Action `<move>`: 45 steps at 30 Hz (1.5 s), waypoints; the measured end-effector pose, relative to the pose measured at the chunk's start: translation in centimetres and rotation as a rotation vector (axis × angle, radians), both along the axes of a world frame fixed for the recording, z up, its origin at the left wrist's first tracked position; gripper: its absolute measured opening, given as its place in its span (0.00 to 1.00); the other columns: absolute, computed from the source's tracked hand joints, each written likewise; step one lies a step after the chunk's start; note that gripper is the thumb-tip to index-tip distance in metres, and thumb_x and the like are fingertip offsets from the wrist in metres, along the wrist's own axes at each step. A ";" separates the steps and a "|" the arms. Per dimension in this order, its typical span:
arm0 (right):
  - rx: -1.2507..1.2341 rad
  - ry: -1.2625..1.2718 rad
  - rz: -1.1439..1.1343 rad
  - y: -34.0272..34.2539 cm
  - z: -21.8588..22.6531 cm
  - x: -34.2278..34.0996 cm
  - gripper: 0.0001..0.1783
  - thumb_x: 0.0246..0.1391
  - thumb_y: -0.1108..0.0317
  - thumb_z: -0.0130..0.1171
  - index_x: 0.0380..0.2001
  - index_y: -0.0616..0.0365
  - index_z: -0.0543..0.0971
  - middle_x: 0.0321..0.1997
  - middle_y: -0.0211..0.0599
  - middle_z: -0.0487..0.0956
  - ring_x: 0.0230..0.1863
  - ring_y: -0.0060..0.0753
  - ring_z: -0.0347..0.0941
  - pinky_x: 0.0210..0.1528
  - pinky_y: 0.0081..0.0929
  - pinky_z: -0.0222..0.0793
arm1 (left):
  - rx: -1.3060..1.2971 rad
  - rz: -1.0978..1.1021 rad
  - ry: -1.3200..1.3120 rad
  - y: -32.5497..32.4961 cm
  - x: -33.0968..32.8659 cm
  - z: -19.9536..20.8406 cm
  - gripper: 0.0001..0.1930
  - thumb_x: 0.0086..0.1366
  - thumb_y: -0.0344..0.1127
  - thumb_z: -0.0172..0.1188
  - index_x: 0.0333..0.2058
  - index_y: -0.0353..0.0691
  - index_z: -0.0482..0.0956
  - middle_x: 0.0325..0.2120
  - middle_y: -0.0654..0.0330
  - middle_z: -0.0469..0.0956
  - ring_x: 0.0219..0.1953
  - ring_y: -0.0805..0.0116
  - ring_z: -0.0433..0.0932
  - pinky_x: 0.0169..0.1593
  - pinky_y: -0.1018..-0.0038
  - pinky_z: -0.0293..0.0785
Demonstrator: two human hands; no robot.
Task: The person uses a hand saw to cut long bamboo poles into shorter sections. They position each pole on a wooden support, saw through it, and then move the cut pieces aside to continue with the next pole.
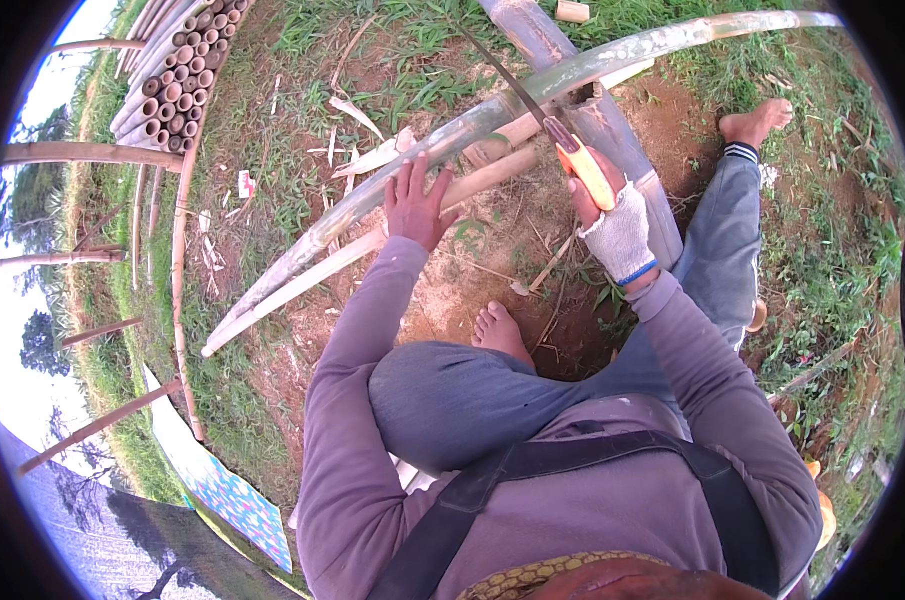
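Note:
My right hand [617, 215], in a pale knitted glove with a blue cuff edge, is closed round the orange handle of a hand saw [584, 172]. The saw's dark narrow blade runs up and left, across the long green-grey bamboo pole [482, 122]. My bare left hand [417, 205] rests on that pole with its fingers spread. Beside its palm and wrist lies a thinner pale bamboo pole [487, 178], roughly alongside the first. Beneath the long pole, a thick grey bamboo trunk [627, 150] slants from the top towards my right leg.
Cut bamboo lengths [182, 95] are stacked at the upper left, beside a bamboo-pole frame [184, 250]. A short cut piece [572, 11] lies at the top. Bamboo husks [382, 155] litter the grass and soil. My bare feet [500, 332] are close to the poles.

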State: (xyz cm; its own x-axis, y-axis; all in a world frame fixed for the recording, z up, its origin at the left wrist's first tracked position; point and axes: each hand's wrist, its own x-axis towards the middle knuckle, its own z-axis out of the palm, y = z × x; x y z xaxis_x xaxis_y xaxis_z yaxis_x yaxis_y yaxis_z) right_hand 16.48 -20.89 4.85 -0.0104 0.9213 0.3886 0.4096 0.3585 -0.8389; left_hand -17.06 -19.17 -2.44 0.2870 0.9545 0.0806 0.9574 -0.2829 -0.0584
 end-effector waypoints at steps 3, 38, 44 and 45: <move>0.045 -0.001 -0.031 0.1 -0.3 -0.1 0.26 0.69 0.59 0.66 0.64 0.63 0.77 0.57 0.55 0.84 0.55 0.52 0.85 0.56 0.40 0.79 | -0.202 -0.116 0.075 -2.8 -0.7 3.3 0.46 0.60 0.63 0.73 0.74 0.62 0.66 0.78 0.52 0.59 0.81 0.46 0.51 0.81 0.41 0.45; -0.171 -0.053 -0.006 2.2 2.2 -3.8 0.23 0.72 0.63 0.60 0.64 0.63 0.77 0.42 0.51 0.86 0.41 0.41 0.85 0.45 0.36 0.78 | -0.295 0.361 -0.086 4.9 -11.2 0.2 0.29 0.55 0.38 0.74 0.55 0.47 0.75 0.41 0.46 0.87 0.46 0.42 0.87 0.51 0.49 0.82; -0.087 -0.053 -0.046 1.2 1.9 -3.3 0.22 0.70 0.63 0.64 0.61 0.64 0.81 0.45 0.48 0.88 0.44 0.37 0.84 0.49 0.35 0.78 | -0.314 0.369 -0.080 4.8 -11.5 0.4 0.27 0.57 0.39 0.75 0.54 0.46 0.74 0.44 0.48 0.87 0.50 0.43 0.86 0.54 0.50 0.82; -0.095 -0.054 -0.025 1.3 1.8 -2.8 0.22 0.72 0.62 0.63 0.62 0.63 0.80 0.43 0.41 0.86 0.40 0.30 0.81 0.44 0.30 0.76 | -0.303 0.370 -0.087 4.8 -11.2 0.3 0.27 0.57 0.39 0.75 0.53 0.45 0.73 0.44 0.48 0.87 0.50 0.44 0.87 0.54 0.51 0.82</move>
State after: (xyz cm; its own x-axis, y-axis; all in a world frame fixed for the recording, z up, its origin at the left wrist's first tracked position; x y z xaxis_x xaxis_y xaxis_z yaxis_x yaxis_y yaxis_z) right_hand 13.65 -19.56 6.62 -0.0058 0.9542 0.2991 0.4632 0.2676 -0.8449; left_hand -28.28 -14.36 -2.14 -0.0712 0.9756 -0.2078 0.9947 0.0851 0.0584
